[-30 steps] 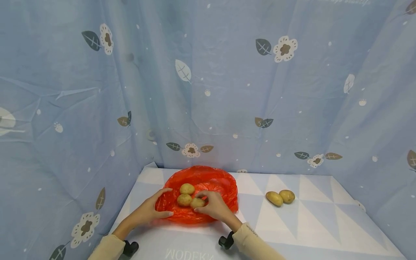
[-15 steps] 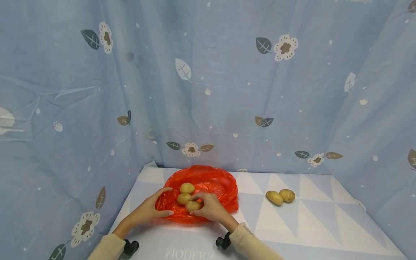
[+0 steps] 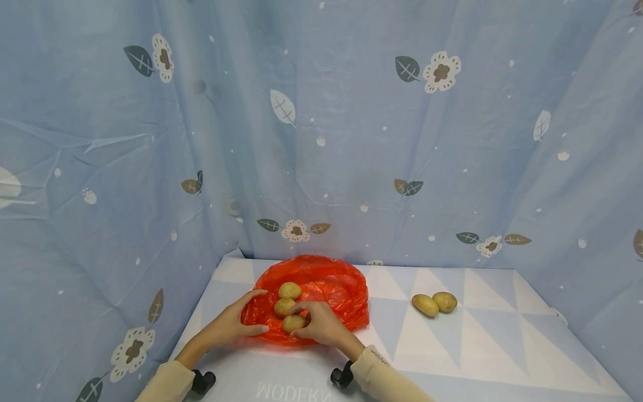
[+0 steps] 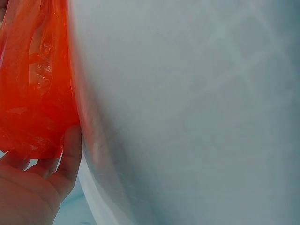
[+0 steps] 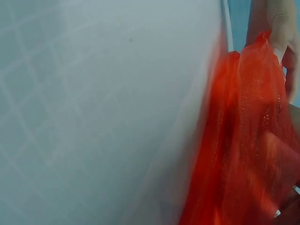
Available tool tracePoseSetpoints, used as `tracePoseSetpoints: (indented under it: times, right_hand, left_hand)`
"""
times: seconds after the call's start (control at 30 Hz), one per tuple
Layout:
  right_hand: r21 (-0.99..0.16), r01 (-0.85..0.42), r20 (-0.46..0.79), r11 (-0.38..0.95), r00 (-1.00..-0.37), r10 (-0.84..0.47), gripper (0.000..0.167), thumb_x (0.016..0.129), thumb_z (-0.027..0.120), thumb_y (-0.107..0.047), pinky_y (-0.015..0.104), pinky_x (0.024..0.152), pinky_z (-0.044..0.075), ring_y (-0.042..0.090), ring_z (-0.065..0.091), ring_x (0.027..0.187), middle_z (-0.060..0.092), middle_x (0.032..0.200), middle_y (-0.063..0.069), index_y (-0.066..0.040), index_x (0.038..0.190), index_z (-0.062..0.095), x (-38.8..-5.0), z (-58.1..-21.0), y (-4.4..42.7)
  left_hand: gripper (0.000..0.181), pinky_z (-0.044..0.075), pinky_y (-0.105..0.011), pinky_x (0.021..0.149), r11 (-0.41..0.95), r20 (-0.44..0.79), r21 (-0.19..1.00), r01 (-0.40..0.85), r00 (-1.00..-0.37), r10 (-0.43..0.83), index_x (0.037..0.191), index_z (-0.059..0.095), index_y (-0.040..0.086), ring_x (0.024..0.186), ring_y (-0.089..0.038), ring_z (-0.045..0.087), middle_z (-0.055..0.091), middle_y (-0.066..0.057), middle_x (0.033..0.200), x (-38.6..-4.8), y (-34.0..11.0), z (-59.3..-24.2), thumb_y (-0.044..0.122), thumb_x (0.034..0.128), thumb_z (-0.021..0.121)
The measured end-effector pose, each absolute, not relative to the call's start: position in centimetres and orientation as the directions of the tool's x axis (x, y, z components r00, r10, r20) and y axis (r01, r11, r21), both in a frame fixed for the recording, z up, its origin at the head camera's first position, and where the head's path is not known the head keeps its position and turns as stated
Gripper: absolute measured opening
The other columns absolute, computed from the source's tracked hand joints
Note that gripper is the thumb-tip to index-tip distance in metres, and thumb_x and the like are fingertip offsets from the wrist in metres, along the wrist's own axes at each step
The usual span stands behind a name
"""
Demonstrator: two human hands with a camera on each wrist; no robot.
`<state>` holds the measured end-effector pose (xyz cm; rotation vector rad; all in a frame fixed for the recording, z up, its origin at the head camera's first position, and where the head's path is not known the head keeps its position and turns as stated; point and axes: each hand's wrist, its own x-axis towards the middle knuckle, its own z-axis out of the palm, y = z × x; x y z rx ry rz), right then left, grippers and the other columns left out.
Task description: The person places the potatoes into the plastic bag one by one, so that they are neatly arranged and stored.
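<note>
A red plastic bag (image 3: 341, 285) lies spread open on the table. Inside it, three potatoes form a column: a rear one (image 3: 289, 290), a middle one (image 3: 284, 307) and a front one (image 3: 293, 323). My right hand (image 3: 324, 325) pinches the front potato between thumb and fingers. At the bag's left edge my left hand (image 3: 229, 325) grips the side, thumb toward the front and fingers toward the back; the left wrist view shows this hand (image 4: 37, 187) against the red plastic (image 4: 37, 103). Red plastic (image 5: 243, 140) covers part of the right wrist view.
Two more potatoes, one left (image 3: 425, 305) and one right (image 3: 445, 302), lie side by side on the patterned table (image 3: 492, 346) to the right of the bag. A blue floral curtain (image 3: 351, 139) hangs behind the table and along both sides.
My right hand has moved left and slightly toward me, bringing its potato from beside the middle one to a spot in front of it. My left hand has stayed in place.
</note>
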<state>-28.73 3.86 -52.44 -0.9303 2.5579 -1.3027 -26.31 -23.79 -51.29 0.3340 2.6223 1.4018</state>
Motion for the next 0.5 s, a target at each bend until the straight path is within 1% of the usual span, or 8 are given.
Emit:
tracePoseSetpoints:
  times: [0.23, 0.5]
  right_hand:
    - [-0.789, -0.449, 0.168, 0.420, -0.814, -0.556, 0.036, 0.083, 0.089, -0.017, 0.022, 0.065, 0.056, 0.009, 0.060, 0.076, 0.071, 0.107, -0.013, -0.018, 0.116, 0.077, -28.83, -52.56, 3.83]
    - [-0.799, -0.435, 0.175, 0.414, -0.829, -0.532, 0.033, 0.084, 0.088, -0.018, 0.023, 0.071, 0.056, 0.013, 0.063, 0.084, 0.072, 0.106, -0.011, -0.016, 0.114, 0.076, -28.84, -52.30, 4.46]
  left_hand:
    - [0.088, 0.040, -0.066, 0.109, 0.540, -0.035, 0.834, 0.114, -0.966, 0.258, 0.155, 0.042, 0.026, 0.142, -0.044, 0.041, 0.041, -0.016, 0.158, -26.31, -23.72, -51.28, 0.035, 0.0813, 0.089]
    - [0.087, 0.041, -0.066, 0.108, 0.538, -0.043, 0.837, 0.102, -0.967, 0.250, 0.154, 0.043, 0.027, 0.142, -0.045, 0.040, 0.040, -0.016, 0.159, -26.21, -23.72, -51.20, 0.035, 0.0809, 0.089]
